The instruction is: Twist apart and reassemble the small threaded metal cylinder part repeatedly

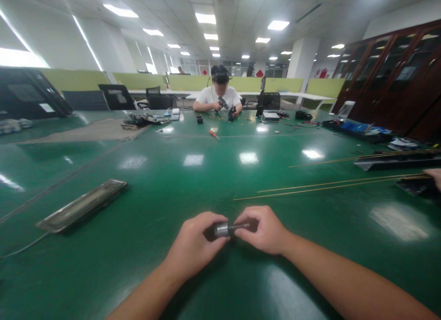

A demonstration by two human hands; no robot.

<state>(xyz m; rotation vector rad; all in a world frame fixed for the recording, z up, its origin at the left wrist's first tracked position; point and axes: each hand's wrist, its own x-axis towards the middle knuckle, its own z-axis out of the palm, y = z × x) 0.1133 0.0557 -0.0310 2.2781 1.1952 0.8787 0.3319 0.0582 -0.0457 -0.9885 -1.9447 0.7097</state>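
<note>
My left hand is closed around a short silver cylinder, its thumb above and fingers below. From the cylinder's right end a thin dark rod runs to the right; its kind is too small to tell. My right hand pinches this rod between thumb and fingertips. Both hands are close together, just over the green tabletop, and the rod lies nearly level. Whether rod and cylinder are one piece I cannot tell.
On the left lies a long metal-rimmed tray-like object with a cable. Thin brass-coloured rods stretch in from the right, where another person's hand shows. A red screwdriver lies farther off, before a seated person holding a dark tool.
</note>
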